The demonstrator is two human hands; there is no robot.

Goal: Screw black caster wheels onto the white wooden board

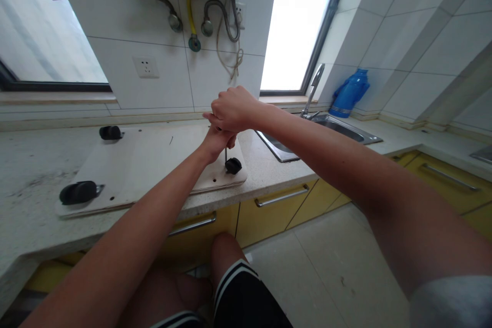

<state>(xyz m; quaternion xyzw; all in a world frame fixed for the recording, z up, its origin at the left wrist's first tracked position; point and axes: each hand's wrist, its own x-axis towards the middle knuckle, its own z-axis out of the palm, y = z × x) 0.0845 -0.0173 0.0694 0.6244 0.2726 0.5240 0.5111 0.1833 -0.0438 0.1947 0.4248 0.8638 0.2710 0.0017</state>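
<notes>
A pale wooden board (pixel 149 151) lies on the countertop, with black casters on it: one caster (pixel 110 132) at the far left, one caster (pixel 79 193) at the near left and one caster (pixel 233 165) at the right end. Above the right caster, my right hand (pixel 235 107) is closed over the top of a screwdriver. My left hand (pixel 218 142) wraps around it just below, touching the right hand. Only the thin metal shaft of the screwdriver (pixel 226 154) shows, upright beside the right caster; its handle is hidden in my fingers and its tip is hard to see.
A steel sink (pixel 280 151) with a faucet (pixel 315 78) is set into the countertop (pixel 265 174) at the right. Farther right stands a blue thermos-like jug (pixel 349 93). Hoses, including a yellow pipe (pixel 191 5), hang on the wall. Yellow cabinets (pixel 277 215) lie below.
</notes>
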